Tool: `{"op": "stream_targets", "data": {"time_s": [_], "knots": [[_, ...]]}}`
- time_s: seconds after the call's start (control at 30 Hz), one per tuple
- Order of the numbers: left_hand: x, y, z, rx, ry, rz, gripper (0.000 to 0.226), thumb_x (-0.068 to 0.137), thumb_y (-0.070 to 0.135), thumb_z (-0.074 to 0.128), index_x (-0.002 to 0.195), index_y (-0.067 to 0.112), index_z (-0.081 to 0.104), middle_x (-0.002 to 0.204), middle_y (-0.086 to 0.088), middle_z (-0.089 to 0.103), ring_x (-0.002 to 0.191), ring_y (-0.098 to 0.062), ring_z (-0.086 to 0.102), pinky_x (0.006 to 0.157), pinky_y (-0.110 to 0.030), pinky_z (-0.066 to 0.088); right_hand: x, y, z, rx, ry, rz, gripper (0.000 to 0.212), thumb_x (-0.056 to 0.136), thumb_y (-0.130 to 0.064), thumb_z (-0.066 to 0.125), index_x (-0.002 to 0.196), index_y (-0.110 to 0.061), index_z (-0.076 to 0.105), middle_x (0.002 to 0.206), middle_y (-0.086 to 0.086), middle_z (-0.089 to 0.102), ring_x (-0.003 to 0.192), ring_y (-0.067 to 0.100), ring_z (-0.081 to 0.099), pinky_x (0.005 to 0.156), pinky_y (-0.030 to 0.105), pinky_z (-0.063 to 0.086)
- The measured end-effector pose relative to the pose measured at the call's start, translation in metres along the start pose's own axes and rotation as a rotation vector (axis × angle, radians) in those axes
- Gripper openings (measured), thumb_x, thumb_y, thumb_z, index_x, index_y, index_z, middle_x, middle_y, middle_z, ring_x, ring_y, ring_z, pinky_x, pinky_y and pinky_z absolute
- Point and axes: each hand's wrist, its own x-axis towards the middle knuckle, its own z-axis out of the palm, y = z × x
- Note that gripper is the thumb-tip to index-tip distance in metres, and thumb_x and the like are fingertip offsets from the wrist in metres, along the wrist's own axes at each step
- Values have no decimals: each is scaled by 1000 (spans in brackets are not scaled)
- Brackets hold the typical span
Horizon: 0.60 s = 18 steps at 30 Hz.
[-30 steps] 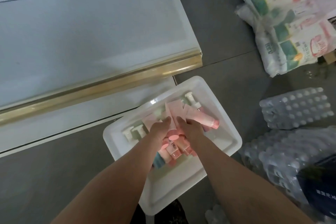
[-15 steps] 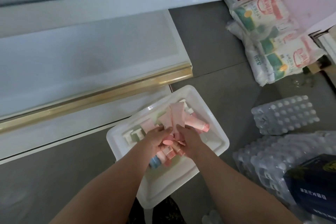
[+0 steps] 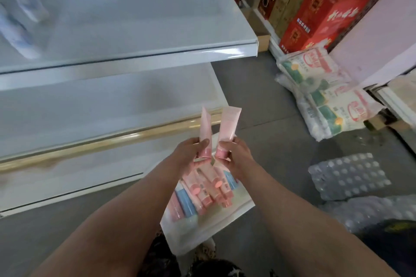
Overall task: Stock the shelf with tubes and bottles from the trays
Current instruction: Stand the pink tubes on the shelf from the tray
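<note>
My left hand (image 3: 191,149) grips a pink tube (image 3: 206,129) near its cap, with the crimped end pointing up. Beside it, my right hand (image 3: 234,153) holds a second pink tube (image 3: 228,125) the same way. Both tubes are lifted above the white tray (image 3: 202,229) on the floor, where several pink tubes (image 3: 207,183) and a blue tube (image 3: 185,203) lie. The white shelf unit stands ahead, with an upper shelf (image 3: 135,20) and a lower shelf (image 3: 101,105) edged in gold.
Blurred white and blue items (image 3: 20,11) stand on the upper shelf at far left. Rice bags (image 3: 326,94) lie on the floor to the right, with red boxes (image 3: 315,4) behind them. Shrink-wrapped water bottle packs (image 3: 349,177) sit at lower right.
Both hands have risen from the tray, each with a pink tube. The view has tilted up, so the upper shelf and the red boxes now show.
</note>
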Motion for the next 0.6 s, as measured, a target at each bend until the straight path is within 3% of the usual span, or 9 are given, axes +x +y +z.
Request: {"op": "stream_targets", "data": {"time_s": [0.13, 0.23, 0.4, 0.5, 0.6], "knots": [[-25, 22, 11, 8, -35, 124, 25, 92, 10, 68, 116, 7, 60, 105, -14, 68, 95, -26, 66, 78, -43, 59, -18, -27, 10, -6, -54, -80, 43, 82, 0, 70, 121, -5, 55, 96, 14, 64, 87, 28, 61, 62, 32, 57], [-42, 37, 18, -22, -23, 192, 26, 92, 7, 66, 116, 8, 58, 102, -14, 68, 92, -27, 65, 78, -43, 59, -32, -47, 17, -43, -85, -141, 32, 81, 3, 70, 108, -9, 56, 95, 13, 63, 88, 27, 59, 70, 36, 58], [-71, 69, 25, -23, 1, 326, 36, 91, 9, 68, 124, 10, 54, 112, -16, 66, 92, -26, 65, 75, -39, 59, -52, -79, 30, -74, -201, -262, 55, 80, -7, 79, 128, -2, 52, 99, 12, 68, 90, 25, 65, 72, 35, 59], [-90, 93, 32, -23, 25, 418, 41, 89, 14, 73, 125, 12, 54, 116, -15, 65, 96, -25, 65, 79, -37, 58, -70, -102, 40, -77, -255, -362, 52, 82, -15, 82, 124, -7, 53, 106, 14, 69, 95, 24, 67, 76, 38, 61], [-106, 116, 40, -12, 47, 519, 45, 86, 18, 76, 125, 9, 56, 112, -11, 66, 90, -21, 64, 73, -32, 57, -88, -124, 51, -84, -331, -418, 54, 83, -19, 82, 126, -10, 52, 111, 12, 67, 100, 23, 66, 79, 38, 60]]}}
